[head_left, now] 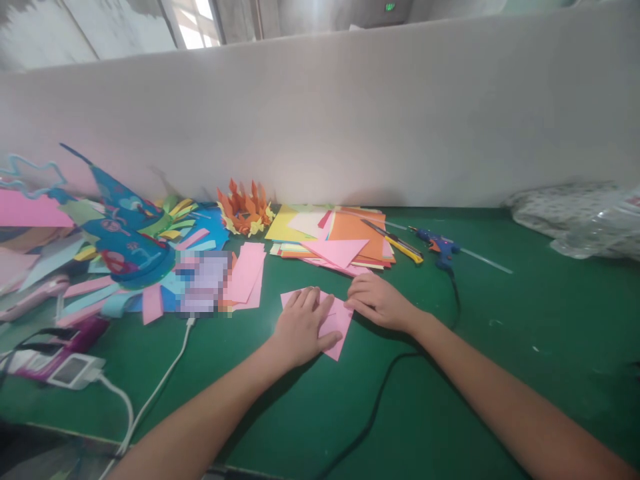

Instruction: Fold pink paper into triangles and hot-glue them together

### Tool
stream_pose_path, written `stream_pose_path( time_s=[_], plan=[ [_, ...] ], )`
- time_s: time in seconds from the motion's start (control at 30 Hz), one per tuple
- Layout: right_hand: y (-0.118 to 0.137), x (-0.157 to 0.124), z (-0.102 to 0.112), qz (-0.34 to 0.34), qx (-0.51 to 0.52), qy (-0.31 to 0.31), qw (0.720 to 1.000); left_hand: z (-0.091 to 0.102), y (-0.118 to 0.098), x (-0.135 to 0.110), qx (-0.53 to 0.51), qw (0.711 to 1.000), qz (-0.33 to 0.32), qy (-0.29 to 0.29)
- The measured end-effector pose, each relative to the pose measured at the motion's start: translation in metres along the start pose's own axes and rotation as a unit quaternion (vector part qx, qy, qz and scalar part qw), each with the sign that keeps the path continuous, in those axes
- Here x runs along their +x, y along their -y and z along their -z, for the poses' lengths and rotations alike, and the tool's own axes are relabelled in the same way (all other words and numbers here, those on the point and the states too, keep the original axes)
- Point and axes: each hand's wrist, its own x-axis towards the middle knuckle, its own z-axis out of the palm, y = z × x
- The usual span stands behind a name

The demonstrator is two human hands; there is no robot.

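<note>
A pink sheet of paper (336,326), partly folded, lies on the green table (525,320) in front of me. My left hand (303,327) rests flat on its left part, fingers stretched out and the thumb pressing the paper down. My right hand (379,300) sits at the sheet's upper right edge with its fingers curled together, pressing on the fold. Whether it pinches the paper I cannot make out.
A stack of coloured paper (340,243) lies just behind. A yellow utility knife (400,245) and a blue glue gun (437,247) with a black cord (380,393) lie to the right. Paper crafts (130,233), an orange paper flower (245,210), a white cable (160,387) and plastic bags (580,213) surround this.
</note>
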Motion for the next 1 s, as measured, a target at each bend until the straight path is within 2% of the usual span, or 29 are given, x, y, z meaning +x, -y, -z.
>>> stream_pose_path(
  time_s=[0.13,0.27,0.43,0.63,0.83,1.0],
  plan=[
    [-0.004,-0.004,0.006,0.016,-0.006,0.012,1.000,0.001,0.000,-0.001,-0.006,1.000,0.007,0.002],
    [-0.006,-0.006,0.008,0.012,-0.016,-0.001,1.000,0.000,0.000,-0.002,-0.020,1.000,0.010,-0.004],
    [-0.005,-0.006,0.004,-0.005,-0.007,-0.042,0.999,-0.001,0.000,-0.002,-0.024,1.000,0.008,-0.005],
    [-0.002,-0.002,0.001,0.035,0.008,-0.007,0.999,-0.004,0.003,-0.002,-0.031,0.999,0.009,-0.005],
    [0.002,-0.003,-0.005,0.028,-0.007,-0.043,0.999,-0.006,0.006,-0.001,-0.068,0.997,-0.006,-0.025],
    [0.012,-0.001,-0.017,0.017,0.008,0.026,0.999,-0.008,0.013,0.003,-0.110,0.993,-0.019,-0.045]
  ],
)
